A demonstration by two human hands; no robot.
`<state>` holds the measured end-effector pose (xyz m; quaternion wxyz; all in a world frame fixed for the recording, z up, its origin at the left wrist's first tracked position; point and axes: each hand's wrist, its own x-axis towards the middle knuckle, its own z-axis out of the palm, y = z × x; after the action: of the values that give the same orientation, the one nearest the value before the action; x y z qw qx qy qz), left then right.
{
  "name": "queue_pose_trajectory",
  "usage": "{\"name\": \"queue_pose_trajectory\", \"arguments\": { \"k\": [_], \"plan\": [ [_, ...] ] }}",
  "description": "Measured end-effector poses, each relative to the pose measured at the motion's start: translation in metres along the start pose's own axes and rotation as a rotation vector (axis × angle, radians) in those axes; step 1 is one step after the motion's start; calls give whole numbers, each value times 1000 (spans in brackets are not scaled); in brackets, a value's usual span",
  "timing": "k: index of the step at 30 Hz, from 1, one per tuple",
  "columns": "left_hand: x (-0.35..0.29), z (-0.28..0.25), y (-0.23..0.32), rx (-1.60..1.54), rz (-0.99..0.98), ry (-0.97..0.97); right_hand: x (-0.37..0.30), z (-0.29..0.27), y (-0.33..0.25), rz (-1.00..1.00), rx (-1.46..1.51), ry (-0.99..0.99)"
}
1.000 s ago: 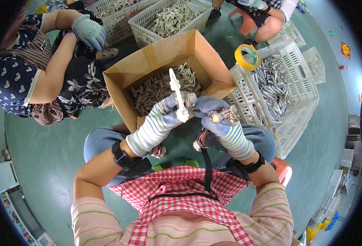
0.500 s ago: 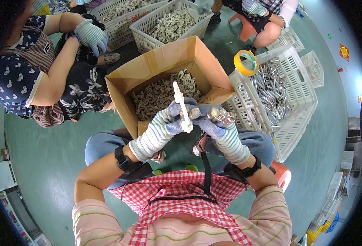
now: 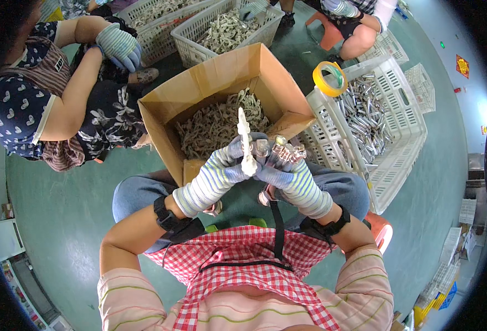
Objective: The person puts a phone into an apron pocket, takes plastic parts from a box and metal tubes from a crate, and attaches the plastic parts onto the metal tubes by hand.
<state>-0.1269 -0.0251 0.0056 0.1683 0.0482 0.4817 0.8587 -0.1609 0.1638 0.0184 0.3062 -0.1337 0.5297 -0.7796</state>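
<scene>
My left hand, in a striped knit glove, pinches a long, narrow white part with knobbly ends, standing nearly upright. Against it, my right hand in a matching glove is closed around a bundle of shiny metal pieces; their exact kind is hard to make out. The two hands meet at the fingertips, above the near edge of an open cardboard box. Inside the box lies a heap of dull grey cast parts.
Right of the box, a white plastic crate holds shiny metal rods; a yellow tape roll rests on its rim. Another crate of grey parts stands beyond. A gloved co-worker sits at left, another at far right.
The metal bundle in my right hand has turned and drawn slightly closer to the white part. A co-worker's gloved hand now reaches into the far crate.
</scene>
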Motion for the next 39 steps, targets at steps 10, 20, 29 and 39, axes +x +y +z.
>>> {"name": "queue_pose_trajectory", "arguments": {
  "k": [10, 20, 29, 39],
  "plan": [
    [-3, -2, 1, 118, 78, 119, -2, 3, -16, -31, -131, 90],
    [5, 0, 7, 89, 108, 11, -7, 5, -22, 17, 101, 86],
    [-3, -4, -14, -19, -177, -117, -10, 2, -37, 86, -292, -279],
    [38, -78, 35, 183, 100, 262, -1, -63, -44, -185, 356, 204]
  ]
}}
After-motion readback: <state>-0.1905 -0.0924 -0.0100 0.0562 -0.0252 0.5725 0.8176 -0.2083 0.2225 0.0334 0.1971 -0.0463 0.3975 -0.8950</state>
